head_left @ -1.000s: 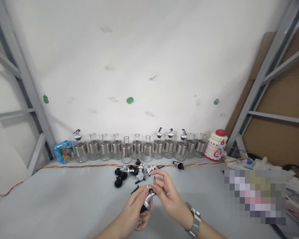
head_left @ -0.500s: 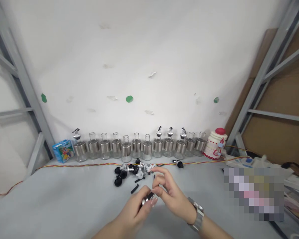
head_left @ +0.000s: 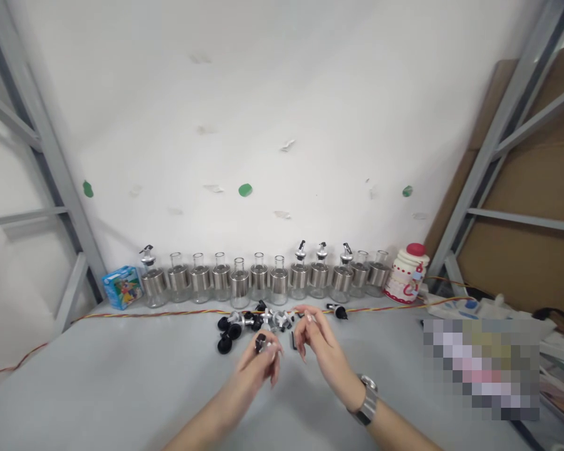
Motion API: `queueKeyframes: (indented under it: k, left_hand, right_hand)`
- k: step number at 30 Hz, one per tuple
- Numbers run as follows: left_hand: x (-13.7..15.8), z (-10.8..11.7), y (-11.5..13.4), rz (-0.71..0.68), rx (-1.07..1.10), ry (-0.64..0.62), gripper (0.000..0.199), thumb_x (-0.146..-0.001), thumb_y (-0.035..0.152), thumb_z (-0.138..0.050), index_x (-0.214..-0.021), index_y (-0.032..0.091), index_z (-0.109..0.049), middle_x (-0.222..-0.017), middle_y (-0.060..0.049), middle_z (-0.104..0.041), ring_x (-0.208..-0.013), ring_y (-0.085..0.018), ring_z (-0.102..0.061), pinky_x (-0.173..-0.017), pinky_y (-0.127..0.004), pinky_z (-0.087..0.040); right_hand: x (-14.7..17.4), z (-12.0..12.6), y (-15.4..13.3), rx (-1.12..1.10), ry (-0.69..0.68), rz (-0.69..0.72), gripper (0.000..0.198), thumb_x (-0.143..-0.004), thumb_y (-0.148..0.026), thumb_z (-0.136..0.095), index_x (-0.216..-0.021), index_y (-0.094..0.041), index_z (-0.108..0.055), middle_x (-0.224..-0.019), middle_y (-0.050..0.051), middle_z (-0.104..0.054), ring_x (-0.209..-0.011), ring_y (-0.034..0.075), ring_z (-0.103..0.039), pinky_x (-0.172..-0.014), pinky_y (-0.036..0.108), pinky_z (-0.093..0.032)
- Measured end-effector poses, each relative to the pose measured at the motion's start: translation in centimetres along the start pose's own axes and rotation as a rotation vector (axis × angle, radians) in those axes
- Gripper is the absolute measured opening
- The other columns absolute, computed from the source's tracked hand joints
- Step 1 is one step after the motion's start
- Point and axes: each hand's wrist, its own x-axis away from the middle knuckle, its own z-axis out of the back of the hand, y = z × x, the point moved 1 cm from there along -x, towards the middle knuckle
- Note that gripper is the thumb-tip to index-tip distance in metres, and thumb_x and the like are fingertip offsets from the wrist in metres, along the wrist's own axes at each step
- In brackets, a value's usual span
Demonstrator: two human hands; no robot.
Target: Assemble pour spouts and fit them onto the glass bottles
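Note:
My left hand [head_left: 258,363] is closed around a small silver-and-black bottle pourer [head_left: 262,343], whose black top shows between thumb and fingers. The rest of it is hidden in the hand. To the right, my right hand [head_left: 320,341] is apart from it, fingers loosely bent and spread, with nothing visible in them. A slim black lever [head_left: 294,341] lies beside its fingertips. Just beyond both hands is a pile of loose silver pourer parts [head_left: 279,319] and black stoppers [head_left: 224,343]. One assembled pourer [head_left: 339,311] lies on its side farther right.
Glass bottles with metal bands [head_left: 239,285] line the wall, several topped with pourers [head_left: 301,250]. A blue box [head_left: 123,288] stands left, a cream jar with red lid [head_left: 405,275] right. A twisted wire [head_left: 178,313] crosses the grey table [head_left: 98,388]. A blurred item [head_left: 479,369] lies right.
My hands have moved apart. The left moved up and left with the pourer, turning it; the right let go of the pourer and its fingers loosened.

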Motion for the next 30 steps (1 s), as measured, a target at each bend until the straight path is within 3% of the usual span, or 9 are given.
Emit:
queueKeyframes:
  k: [4,9,14,18,22,25,27,30]
  left_hand:
    - [0.0,0.0,1.2,0.097,0.343,-0.042,0.048,-0.084,0.054,-0.024,-0.069,0.016,-0.049,-0.062,0.001,-0.04,-0.052,-0.008,-0.036,-0.05,-0.021,-0.027]
    - [-0.2,0.6,1.9,0.137,0.529,-0.032,0.044,-0.084,0.043,-0.037,-0.055,0.013,-0.047,-0.068,-0.002,-0.042,-0.054,-0.007,-0.035,-0.051,-0.019,-0.028]
    - [-0.4,1.4,2.1,0.185,0.593,-0.014,0.039,-0.081,0.034,-0.047,-0.049,0.012,-0.044,-0.075,-0.004,-0.045,-0.061,-0.008,-0.039,-0.056,-0.019,-0.031]
    - [-0.5,1.2,1.5,0.193,0.449,0.033,0.039,-0.078,0.033,-0.053,-0.048,0.012,-0.042,-0.07,-0.001,-0.044,-0.059,-0.007,-0.04,-0.052,-0.018,-0.029]
    - [-0.9,0.8,-1.2,0.28,0.191,0.116,0.039,-0.074,0.054,-0.048,-0.073,0.015,-0.05,-0.063,0.003,-0.046,-0.05,-0.006,-0.041,-0.044,-0.017,-0.022]
    - [-1.4,0.9,-3.6,0.365,0.143,0.078,0.055,-0.07,0.069,-0.034,-0.089,0.019,-0.046,-0.056,0.006,-0.044,-0.038,-0.005,-0.036,-0.038,-0.017,-0.015]
    - [-1.7,1.1,-4.5,0.354,0.167,0.04,0.059,-0.069,0.071,-0.032,-0.097,0.02,-0.044,-0.061,0.005,-0.049,-0.038,-0.005,-0.038,-0.038,-0.016,-0.017]
    - [-1.8,1.4,-4.2,0.299,0.164,0.035,0.064,-0.068,0.071,-0.035,-0.107,0.02,-0.043,-0.078,-0.002,-0.056,-0.056,-0.011,-0.053,-0.043,-0.018,-0.029]
  right_hand:
    - [-0.1,0.0,0.6,-0.001,0.018,-0.004,0.028,-0.088,-0.044,-0.032,-0.101,-0.02,-0.038,-0.056,-0.005,-0.045,-0.048,0.011,-0.041,-0.048,0.024,-0.037]
    - [0.1,0.0,1.1,-0.008,-0.004,-0.017,0.029,-0.088,-0.044,-0.032,-0.103,-0.02,-0.037,-0.056,-0.005,-0.046,-0.049,0.011,-0.043,-0.048,0.024,-0.038]
    - [0.2,0.0,1.2,0.007,-0.001,-0.036,0.033,-0.087,-0.047,-0.033,-0.104,-0.02,-0.038,-0.057,-0.005,-0.046,-0.049,0.011,-0.043,-0.048,0.024,-0.038]
    - [0.3,0.0,0.9,0.048,-0.043,-0.041,0.033,-0.087,-0.046,-0.031,-0.104,-0.019,-0.039,-0.057,-0.005,-0.044,-0.049,0.011,-0.043,-0.05,0.024,-0.038]
    - [0.8,-0.2,0.3,0.27,-0.261,0.001,0.028,-0.087,-0.04,-0.038,-0.102,-0.019,-0.047,-0.059,-0.004,-0.045,-0.054,0.011,-0.044,-0.054,0.024,-0.038]
    - [1.3,-0.6,0.0,0.487,-0.395,0.092,0.019,-0.084,-0.033,-0.046,-0.096,-0.021,-0.055,-0.073,0.0,-0.056,-0.067,0.013,-0.05,-0.064,0.025,-0.039]
    - [1.5,-0.8,-0.1,0.549,-0.423,0.129,0.016,-0.083,-0.029,-0.047,-0.092,-0.021,-0.058,-0.085,0.002,-0.059,-0.075,0.015,-0.052,-0.069,0.026,-0.04]
    - [1.2,-0.6,0.0,0.568,-0.327,0.115,0.016,-0.083,-0.028,-0.047,-0.088,-0.02,-0.059,-0.083,0.003,-0.06,-0.074,0.015,-0.053,-0.068,0.026,-0.041]
